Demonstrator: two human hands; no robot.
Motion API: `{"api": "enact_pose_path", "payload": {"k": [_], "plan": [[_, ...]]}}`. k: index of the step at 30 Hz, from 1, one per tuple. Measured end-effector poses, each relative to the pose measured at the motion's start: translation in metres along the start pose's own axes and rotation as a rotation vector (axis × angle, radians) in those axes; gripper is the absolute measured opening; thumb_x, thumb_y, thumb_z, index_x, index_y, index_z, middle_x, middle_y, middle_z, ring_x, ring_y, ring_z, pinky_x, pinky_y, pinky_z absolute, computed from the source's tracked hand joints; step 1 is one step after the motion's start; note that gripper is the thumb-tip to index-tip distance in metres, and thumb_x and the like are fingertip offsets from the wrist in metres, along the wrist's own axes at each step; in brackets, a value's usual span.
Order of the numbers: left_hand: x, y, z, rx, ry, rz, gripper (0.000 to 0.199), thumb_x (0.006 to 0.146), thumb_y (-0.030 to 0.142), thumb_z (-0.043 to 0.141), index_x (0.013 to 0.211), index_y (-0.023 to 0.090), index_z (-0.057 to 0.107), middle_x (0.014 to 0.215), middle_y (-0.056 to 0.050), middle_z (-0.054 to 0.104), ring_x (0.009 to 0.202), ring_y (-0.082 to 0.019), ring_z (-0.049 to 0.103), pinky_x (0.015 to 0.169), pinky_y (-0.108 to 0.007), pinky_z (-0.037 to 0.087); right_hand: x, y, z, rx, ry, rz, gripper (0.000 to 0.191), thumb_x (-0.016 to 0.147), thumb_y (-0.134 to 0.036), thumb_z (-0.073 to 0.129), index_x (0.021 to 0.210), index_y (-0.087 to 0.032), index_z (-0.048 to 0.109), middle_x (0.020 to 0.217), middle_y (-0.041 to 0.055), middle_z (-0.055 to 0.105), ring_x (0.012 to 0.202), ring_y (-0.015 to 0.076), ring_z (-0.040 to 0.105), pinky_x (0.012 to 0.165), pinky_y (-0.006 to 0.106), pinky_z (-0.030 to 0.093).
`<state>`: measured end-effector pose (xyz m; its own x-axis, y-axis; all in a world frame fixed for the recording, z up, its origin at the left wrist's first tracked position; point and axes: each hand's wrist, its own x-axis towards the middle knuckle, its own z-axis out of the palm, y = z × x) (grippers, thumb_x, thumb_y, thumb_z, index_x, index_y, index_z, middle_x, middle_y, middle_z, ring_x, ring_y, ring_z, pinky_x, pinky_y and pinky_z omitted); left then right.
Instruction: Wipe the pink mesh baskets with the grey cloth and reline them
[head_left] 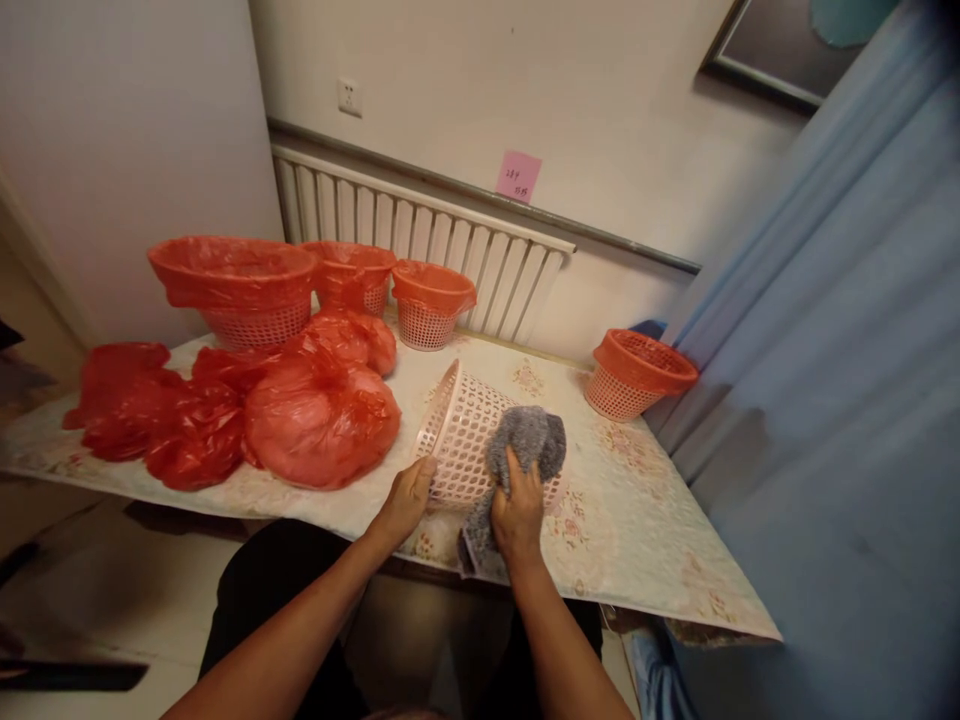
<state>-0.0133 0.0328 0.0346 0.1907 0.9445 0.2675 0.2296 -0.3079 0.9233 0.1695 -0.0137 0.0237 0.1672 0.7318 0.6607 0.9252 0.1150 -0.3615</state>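
A pale pink mesh basket (461, 430) lies on its side near the table's front edge, its open rim facing left. My left hand (407, 497) grips the basket's rim from below. A grey cloth (529, 440) is pressed against the basket's outer wall by my right hand (517, 512), and part of the cloth hangs down towards the table edge.
The table (637, 520) has a floral cover. Crumpled red plastic bags (225, 410) lie at the left. Three baskets lined with red bags (240, 285) stand at the back by the radiator (480, 250), one more basket (637, 375) at the right. A blue curtain (840, 400) hangs at the right.
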Motion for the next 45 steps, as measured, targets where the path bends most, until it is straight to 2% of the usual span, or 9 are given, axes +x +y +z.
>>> {"api": "enact_pose_path", "payload": {"k": [6, 10, 14, 20, 26, 31, 35, 39, 45], "plan": [[0.001, 0.002, -0.001, -0.024, -0.018, 0.000, 0.051, 0.090, 0.056, 0.026, 0.071, 0.018, 0.055, 0.072, -0.005, 0.060, 0.074, -0.021, 0.053, 0.074, -0.034, 0.044, 0.000, 0.061, -0.020, 0.048, 0.169, 0.337, 0.058, 0.078, -0.018, 0.037, 0.134, -0.011, 0.046, 0.132, 0.0139, 0.052, 0.124, 0.0278, 0.045, 0.103, 0.047, 0.035], [0.003, 0.006, 0.001, -0.056, -0.006, -0.025, 0.052, 0.088, 0.058, 0.028, 0.068, 0.017, 0.056, 0.070, -0.006, 0.063, 0.077, -0.023, 0.056, 0.075, -0.034, 0.045, 0.010, 0.071, -0.028, 0.058, 0.171, 0.504, 0.058, 0.075, -0.021, 0.038, 0.131, -0.008, 0.050, 0.126, 0.0162, 0.057, 0.117, 0.0281, 0.052, 0.100, 0.046, 0.038], [0.000, 0.013, 0.001, -0.048, -0.056, -0.005, 0.054, 0.089, 0.056, 0.025, 0.072, 0.016, 0.057, 0.075, -0.007, 0.065, 0.081, -0.023, 0.057, 0.079, -0.034, 0.045, 0.036, 0.047, -0.030, 0.036, 0.106, 0.388, 0.058, 0.072, -0.017, 0.039, 0.128, -0.007, 0.054, 0.126, 0.0158, 0.057, 0.119, 0.0276, 0.049, 0.105, 0.044, 0.034], [-0.004, 0.029, -0.006, -0.049, -0.113, -0.030, 0.055, 0.091, 0.055, 0.023, 0.072, 0.016, 0.056, 0.077, -0.005, 0.065, 0.075, -0.021, 0.057, 0.076, -0.033, 0.045, 0.078, -0.022, -0.035, 0.061, -0.142, 0.147, 0.059, 0.072, -0.010, 0.041, 0.129, -0.015, 0.054, 0.127, 0.0113, 0.057, 0.125, 0.0277, 0.044, 0.106, 0.043, 0.033], [-0.002, 0.033, -0.012, -0.157, -0.149, -0.102, 0.059, 0.090, 0.059, 0.024, 0.075, 0.015, 0.059, 0.072, -0.006, 0.066, 0.076, -0.022, 0.060, 0.073, -0.033, 0.048, 0.073, -0.081, -0.033, 0.047, -0.258, -0.137, 0.059, 0.074, -0.010, 0.045, 0.132, -0.018, 0.050, 0.125, 0.0125, 0.057, 0.126, 0.0285, 0.041, 0.101, 0.043, 0.037], [0.002, 0.027, -0.011, -0.112, -0.093, -0.112, 0.061, 0.088, 0.063, 0.024, 0.070, 0.015, 0.058, 0.067, -0.005, 0.064, 0.070, -0.021, 0.058, 0.071, -0.033, 0.048, 0.035, -0.087, -0.020, -0.031, -0.220, -0.168, 0.061, 0.076, -0.008, 0.045, 0.136, -0.017, 0.044, 0.128, 0.0147, 0.055, 0.127, 0.0325, 0.039, 0.097, 0.048, 0.037], [0.008, 0.031, -0.012, -0.129, -0.094, -0.058, 0.059, 0.090, 0.059, 0.025, 0.074, 0.015, 0.060, 0.075, -0.006, 0.067, 0.078, -0.021, 0.059, 0.078, -0.033, 0.047, 0.012, -0.083, -0.008, -0.096, -0.211, -0.202, 0.062, 0.076, -0.008, 0.045, 0.138, -0.017, 0.042, 0.125, 0.0164, 0.057, 0.126, 0.0364, 0.040, 0.092, 0.051, 0.038], [0.012, 0.027, -0.017, -0.139, -0.125, -0.052, 0.058, 0.091, 0.057, 0.024, 0.080, 0.013, 0.062, 0.080, -0.007, 0.068, 0.081, -0.021, 0.059, 0.080, -0.034, 0.048, 0.004, -0.084, 0.004, -0.146, -0.184, -0.212, 0.062, 0.076, -0.009, 0.046, 0.138, -0.016, 0.043, 0.123, 0.0178, 0.058, 0.123, 0.0371, 0.043, 0.090, 0.051, 0.039], [0.003, -0.001, -0.019, -0.144, -0.084, 0.026, 0.051, 0.093, 0.050, 0.028, 0.094, 0.013, 0.063, 0.098, -0.008, 0.069, 0.094, -0.020, 0.059, 0.093, -0.034, 0.045, -0.004, -0.085, 0.014, -0.167, -0.147, -0.224, 0.062, 0.075, -0.010, 0.045, 0.137, -0.015, 0.044, 0.119, 0.0184, 0.060, 0.120, 0.0362, 0.045, 0.086, 0.048, 0.041]]}}
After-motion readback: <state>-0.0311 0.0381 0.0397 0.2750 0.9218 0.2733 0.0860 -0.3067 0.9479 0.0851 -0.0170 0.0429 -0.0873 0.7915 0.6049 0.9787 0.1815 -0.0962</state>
